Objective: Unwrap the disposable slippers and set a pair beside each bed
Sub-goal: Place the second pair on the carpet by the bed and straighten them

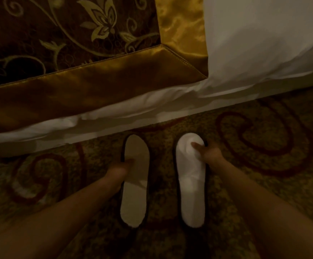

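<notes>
A dim room, lit warm and low: one patterned carpet [264, 143] of mottled gold with dark red swirls fills the lower half of the view, and one bed [255, 53] runs diagonally across the top. The bed carries white bedding that bulges over its edge, and one bed runner [67, 43] lies across its left part, dark brown with pale floral embroidery and a broad satin gold border.

Two bare forearms reach in from the bottom corners toward the middle of the carpet. Two white slippers with dark edging lie there side by side, apart from each other, toes pointing toward the bed and close to its edge. No wrapping shows on either.

The left slipper [134, 184] lies flat, its upper not seen raised. The left hand [120, 170] is at its outer edge about midway along, with a fingertip or thumb laid over the rim onto the white; the rest of the hand is in shadow and blurred, so I cannot tell whether it pinches the edge or only rests there.

The right slipper [190, 184] shows its upper bunched up at the toe. The right hand [211, 153] sits at its outer edge near the toe, thumb pressed on top of the white upper and fingers curled around the side, pinching the slipper there.
</notes>
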`<move>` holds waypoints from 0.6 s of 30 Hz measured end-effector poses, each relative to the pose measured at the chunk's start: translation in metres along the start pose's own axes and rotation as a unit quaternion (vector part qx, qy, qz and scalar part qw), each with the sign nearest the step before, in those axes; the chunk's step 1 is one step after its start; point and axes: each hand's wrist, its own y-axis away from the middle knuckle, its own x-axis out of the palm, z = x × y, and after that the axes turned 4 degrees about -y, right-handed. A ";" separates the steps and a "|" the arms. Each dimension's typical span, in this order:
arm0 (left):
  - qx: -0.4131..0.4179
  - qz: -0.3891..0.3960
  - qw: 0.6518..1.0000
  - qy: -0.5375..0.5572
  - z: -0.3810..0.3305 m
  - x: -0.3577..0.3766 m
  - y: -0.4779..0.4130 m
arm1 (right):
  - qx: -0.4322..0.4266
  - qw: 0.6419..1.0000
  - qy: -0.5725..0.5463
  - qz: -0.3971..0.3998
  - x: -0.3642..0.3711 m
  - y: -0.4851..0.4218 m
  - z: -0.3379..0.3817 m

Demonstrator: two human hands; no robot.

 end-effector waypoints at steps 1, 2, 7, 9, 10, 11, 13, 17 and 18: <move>0.014 -0.013 1.000 -0.021 0.000 0.000 -0.001 | -0.005 1.000 0.023 0.000 0.004 -0.004 0.003; 0.032 -0.023 0.998 -0.056 -0.001 0.000 -0.003 | -0.011 0.997 0.079 -0.010 0.007 -0.007 0.006; 0.122 -0.071 0.952 -0.270 -0.004 0.001 0.001 | -0.163 0.894 0.411 -0.069 0.034 0.005 0.026; 0.158 -0.089 0.908 -0.377 -0.002 0.005 0.009 | -0.156 0.953 0.243 0.090 0.056 0.025 0.036; 0.182 -0.094 0.883 -0.423 0.000 0.008 0.014 | -0.097 0.967 0.135 0.191 0.068 0.037 0.043; 0.208 -0.093 0.860 -0.457 0.002 0.012 0.020 | -0.037 0.963 0.063 0.260 0.081 0.045 0.048; 0.252 -0.063 0.831 -0.491 0.009 0.022 0.028 | 0.027 0.948 0.048 0.315 0.105 0.051 0.050; 0.273 0.032 0.869 -0.412 0.021 0.033 0.032 | 0.035 0.962 0.138 0.233 0.119 0.035 0.035; 0.276 0.041 0.875 -0.397 0.023 0.031 0.030 | 0.035 0.963 0.128 0.235 0.116 0.029 0.028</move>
